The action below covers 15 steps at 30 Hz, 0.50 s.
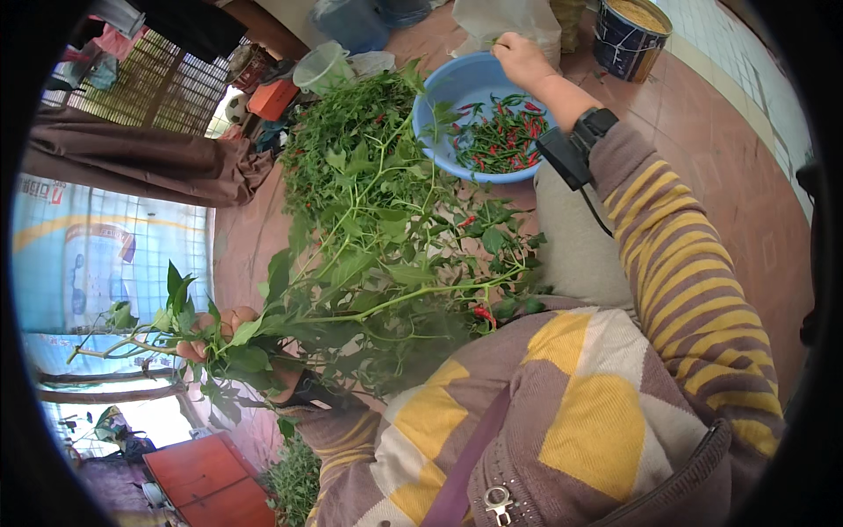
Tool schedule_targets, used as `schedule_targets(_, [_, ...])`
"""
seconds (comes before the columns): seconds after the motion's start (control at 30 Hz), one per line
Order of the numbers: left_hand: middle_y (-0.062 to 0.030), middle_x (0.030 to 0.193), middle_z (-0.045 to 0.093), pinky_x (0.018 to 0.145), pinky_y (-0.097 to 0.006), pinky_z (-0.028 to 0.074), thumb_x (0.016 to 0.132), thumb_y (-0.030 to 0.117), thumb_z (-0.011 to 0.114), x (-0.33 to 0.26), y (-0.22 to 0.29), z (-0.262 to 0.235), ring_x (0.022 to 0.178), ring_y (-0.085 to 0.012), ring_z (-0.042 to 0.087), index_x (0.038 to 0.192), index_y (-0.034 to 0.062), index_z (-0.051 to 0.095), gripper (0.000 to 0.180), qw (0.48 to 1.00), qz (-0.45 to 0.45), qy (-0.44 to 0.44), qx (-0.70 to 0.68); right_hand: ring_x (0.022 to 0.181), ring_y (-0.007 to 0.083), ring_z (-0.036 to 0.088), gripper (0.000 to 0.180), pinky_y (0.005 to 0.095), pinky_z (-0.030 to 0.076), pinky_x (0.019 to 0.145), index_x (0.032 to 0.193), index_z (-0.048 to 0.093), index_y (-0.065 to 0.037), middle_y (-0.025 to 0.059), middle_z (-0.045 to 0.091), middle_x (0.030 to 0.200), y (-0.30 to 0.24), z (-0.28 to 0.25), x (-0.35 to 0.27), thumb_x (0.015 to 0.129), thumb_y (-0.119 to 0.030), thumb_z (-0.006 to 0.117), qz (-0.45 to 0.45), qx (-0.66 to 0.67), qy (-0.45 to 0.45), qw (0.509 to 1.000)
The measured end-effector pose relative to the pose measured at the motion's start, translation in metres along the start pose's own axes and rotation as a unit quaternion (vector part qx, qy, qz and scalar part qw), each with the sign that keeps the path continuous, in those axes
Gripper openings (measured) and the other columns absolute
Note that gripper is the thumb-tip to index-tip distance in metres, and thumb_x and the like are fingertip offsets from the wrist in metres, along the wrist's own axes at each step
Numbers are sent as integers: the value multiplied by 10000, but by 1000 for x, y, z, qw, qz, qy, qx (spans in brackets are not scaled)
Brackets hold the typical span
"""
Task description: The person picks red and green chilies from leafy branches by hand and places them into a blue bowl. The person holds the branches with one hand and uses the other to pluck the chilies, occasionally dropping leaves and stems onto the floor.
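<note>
My left hand is closed round the stem of a leafy chili pepper branch, which stretches across my lap to the right. A few red chilies hang among its leaves. Over the far rim of a blue basin, my right hand is closed in a pinch. Something small and green shows at its fingertips, too small to name. Red and green chilies lie in the basin. A dark device is strapped at my right wrist.
A heap of cut chili plants lies left of the basin. Behind stand a clear plastic tub, a white sack and a dark bucket with tan contents. An orange-red box sits at the lower left.
</note>
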<state>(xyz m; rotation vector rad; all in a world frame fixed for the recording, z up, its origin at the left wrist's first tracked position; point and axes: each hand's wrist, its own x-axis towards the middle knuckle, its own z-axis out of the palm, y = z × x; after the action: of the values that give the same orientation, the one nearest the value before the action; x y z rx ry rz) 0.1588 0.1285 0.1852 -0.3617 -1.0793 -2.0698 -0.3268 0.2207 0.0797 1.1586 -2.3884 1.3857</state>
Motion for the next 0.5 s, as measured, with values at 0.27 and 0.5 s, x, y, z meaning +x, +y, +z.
schedule_targets(0.27, [-83,872,543,763,-437,432,929,490,356,-10,5,-16,893,-297,508,813,126,539,424,997,50,-38,-49,436,34,312,176,196,208,376,949,628,-59,-41,454,604,-37,-3,-73,808,-165,621,264,341,-403,807])
schedule_targets(0.5, [-77,904,554,829,-447,408,921,502,369,-12,3,-14,922,-292,498,832,122,547,429,994,-21,-38,-99,482,25,377,319,189,259,398,1052,617,-49,-2,580,760,-83,18,-115,750,-115,697,271,483,-381,740])
